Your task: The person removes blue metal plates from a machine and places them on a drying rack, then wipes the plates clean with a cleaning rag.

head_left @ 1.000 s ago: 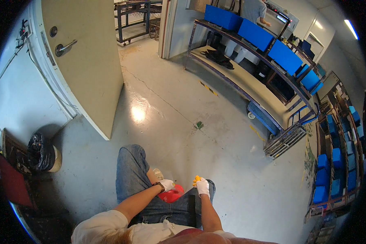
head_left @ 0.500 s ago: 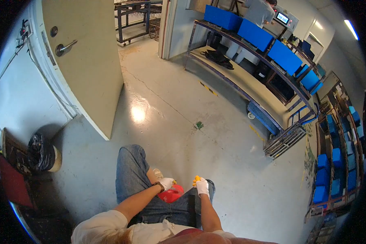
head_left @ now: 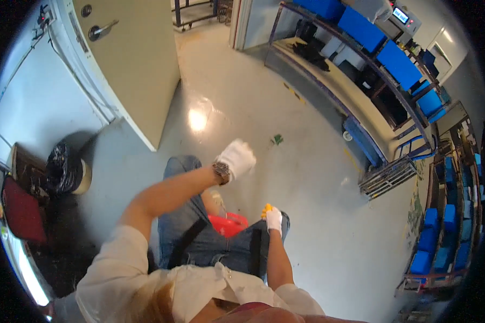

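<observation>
My left hand (head_left: pixel 239 157), in a white glove, is raised above and beyond my left knee. A dark watch (head_left: pixel 221 171) is on that wrist. The fingers look curled in, and what they hold, if anything, is hidden. Close to my right knee is my right hand (head_left: pixel 274 217), gloved in white with orange-yellow fingertips. Its fingers are closed together, and whatever they may hold is too small to make out. Between my jeans-clad legs (head_left: pixel 178 239) is a bright red thing (head_left: pixel 229 226), like a shallow plastic container or bag. Neither hand touches it.
A beige door (head_left: pixel 137 70) stands open at the far left. Beside the wall is a bin (head_left: pixel 64 172) with a black liner. A long workbench (head_left: pixel 345 105) with blue boxes (head_left: pixel 399 63) runs along the far right, a person partly visible behind it. Racks of blue bins (head_left: pixel 428 231) stand at right.
My left hand has risen away from the red thing, up and forward past my knee. The right hand stays by my right knee. The view has tilted downward and shifted.
</observation>
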A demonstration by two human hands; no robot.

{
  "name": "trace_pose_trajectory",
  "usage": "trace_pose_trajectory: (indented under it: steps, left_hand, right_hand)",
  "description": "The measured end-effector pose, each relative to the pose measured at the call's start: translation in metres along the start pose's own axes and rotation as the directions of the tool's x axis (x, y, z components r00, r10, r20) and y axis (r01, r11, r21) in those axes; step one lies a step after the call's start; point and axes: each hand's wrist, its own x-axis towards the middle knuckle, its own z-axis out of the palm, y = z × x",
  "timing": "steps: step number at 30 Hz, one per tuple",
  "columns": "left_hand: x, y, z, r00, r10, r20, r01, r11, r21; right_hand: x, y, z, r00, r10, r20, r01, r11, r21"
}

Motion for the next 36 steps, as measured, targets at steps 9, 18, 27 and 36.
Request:
trace_pose_trajectory:
  steps: [9, 18, 27, 36]
  left_hand:
    - [0.012, -0.008, -0.02, 0.982, -0.053, -0.184, 0.053, 0.999, -0.005]
    - [-0.002, -0.011, -0.01, 0.992, -0.035, -0.119, 0.049, 0.992, 0.118]
    - [-0.005, -0.011, -0.007, 0.986, -0.108, -0.123, 0.121, 0.988, 0.1]
    - [-0.005, -0.011, 0.001, 0.992, -0.071, -0.101, 0.08, 0.994, 0.08]
  right_hand:
    - [-0.006, 0.006, -0.003, 0.998, 0.05, 0.034, -0.057, 0.968, 0.246]
    - [-0.008, 0.007, 0.0, 0.999, 0.029, 0.038, -0.037, 0.975, 0.218]
    - [-0.011, -0.001, 0.003, 0.999, 0.036, 0.031, -0.041, 0.98, 0.194]
    - [-0.004, 0.01, 0.001, 0.998, 0.034, 0.058, -0.047, 0.968, 0.247]
